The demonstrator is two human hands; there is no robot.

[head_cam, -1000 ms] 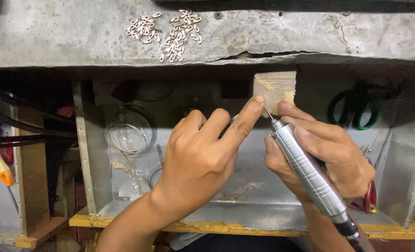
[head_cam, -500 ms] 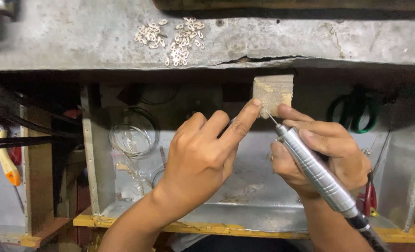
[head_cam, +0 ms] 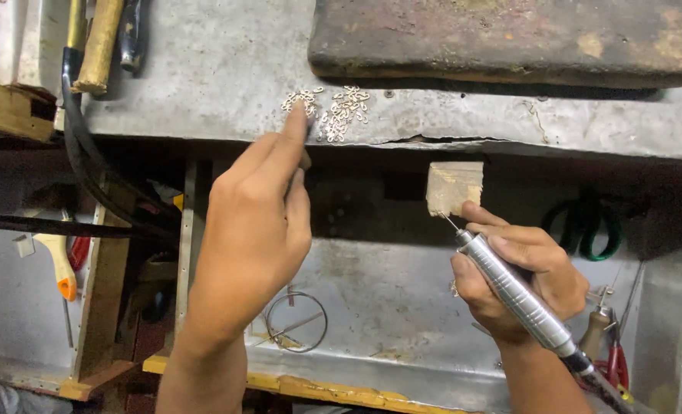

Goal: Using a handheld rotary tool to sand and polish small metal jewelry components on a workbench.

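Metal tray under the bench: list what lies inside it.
In the metal tray lie a wire ring and red-handled pliers at its right. The right hand with its silver rotary tool and the left hand cover the rest.

Left hand [head_cam: 253, 230] covers part of the small metal pieces [head_cam: 329, 111]; their shape too small to tell. Rotary handpiece [head_cam: 513, 295] cord end cut off at bottom edge. Its bit tip too fine to make out vs wooden block [head_cam: 454, 186].
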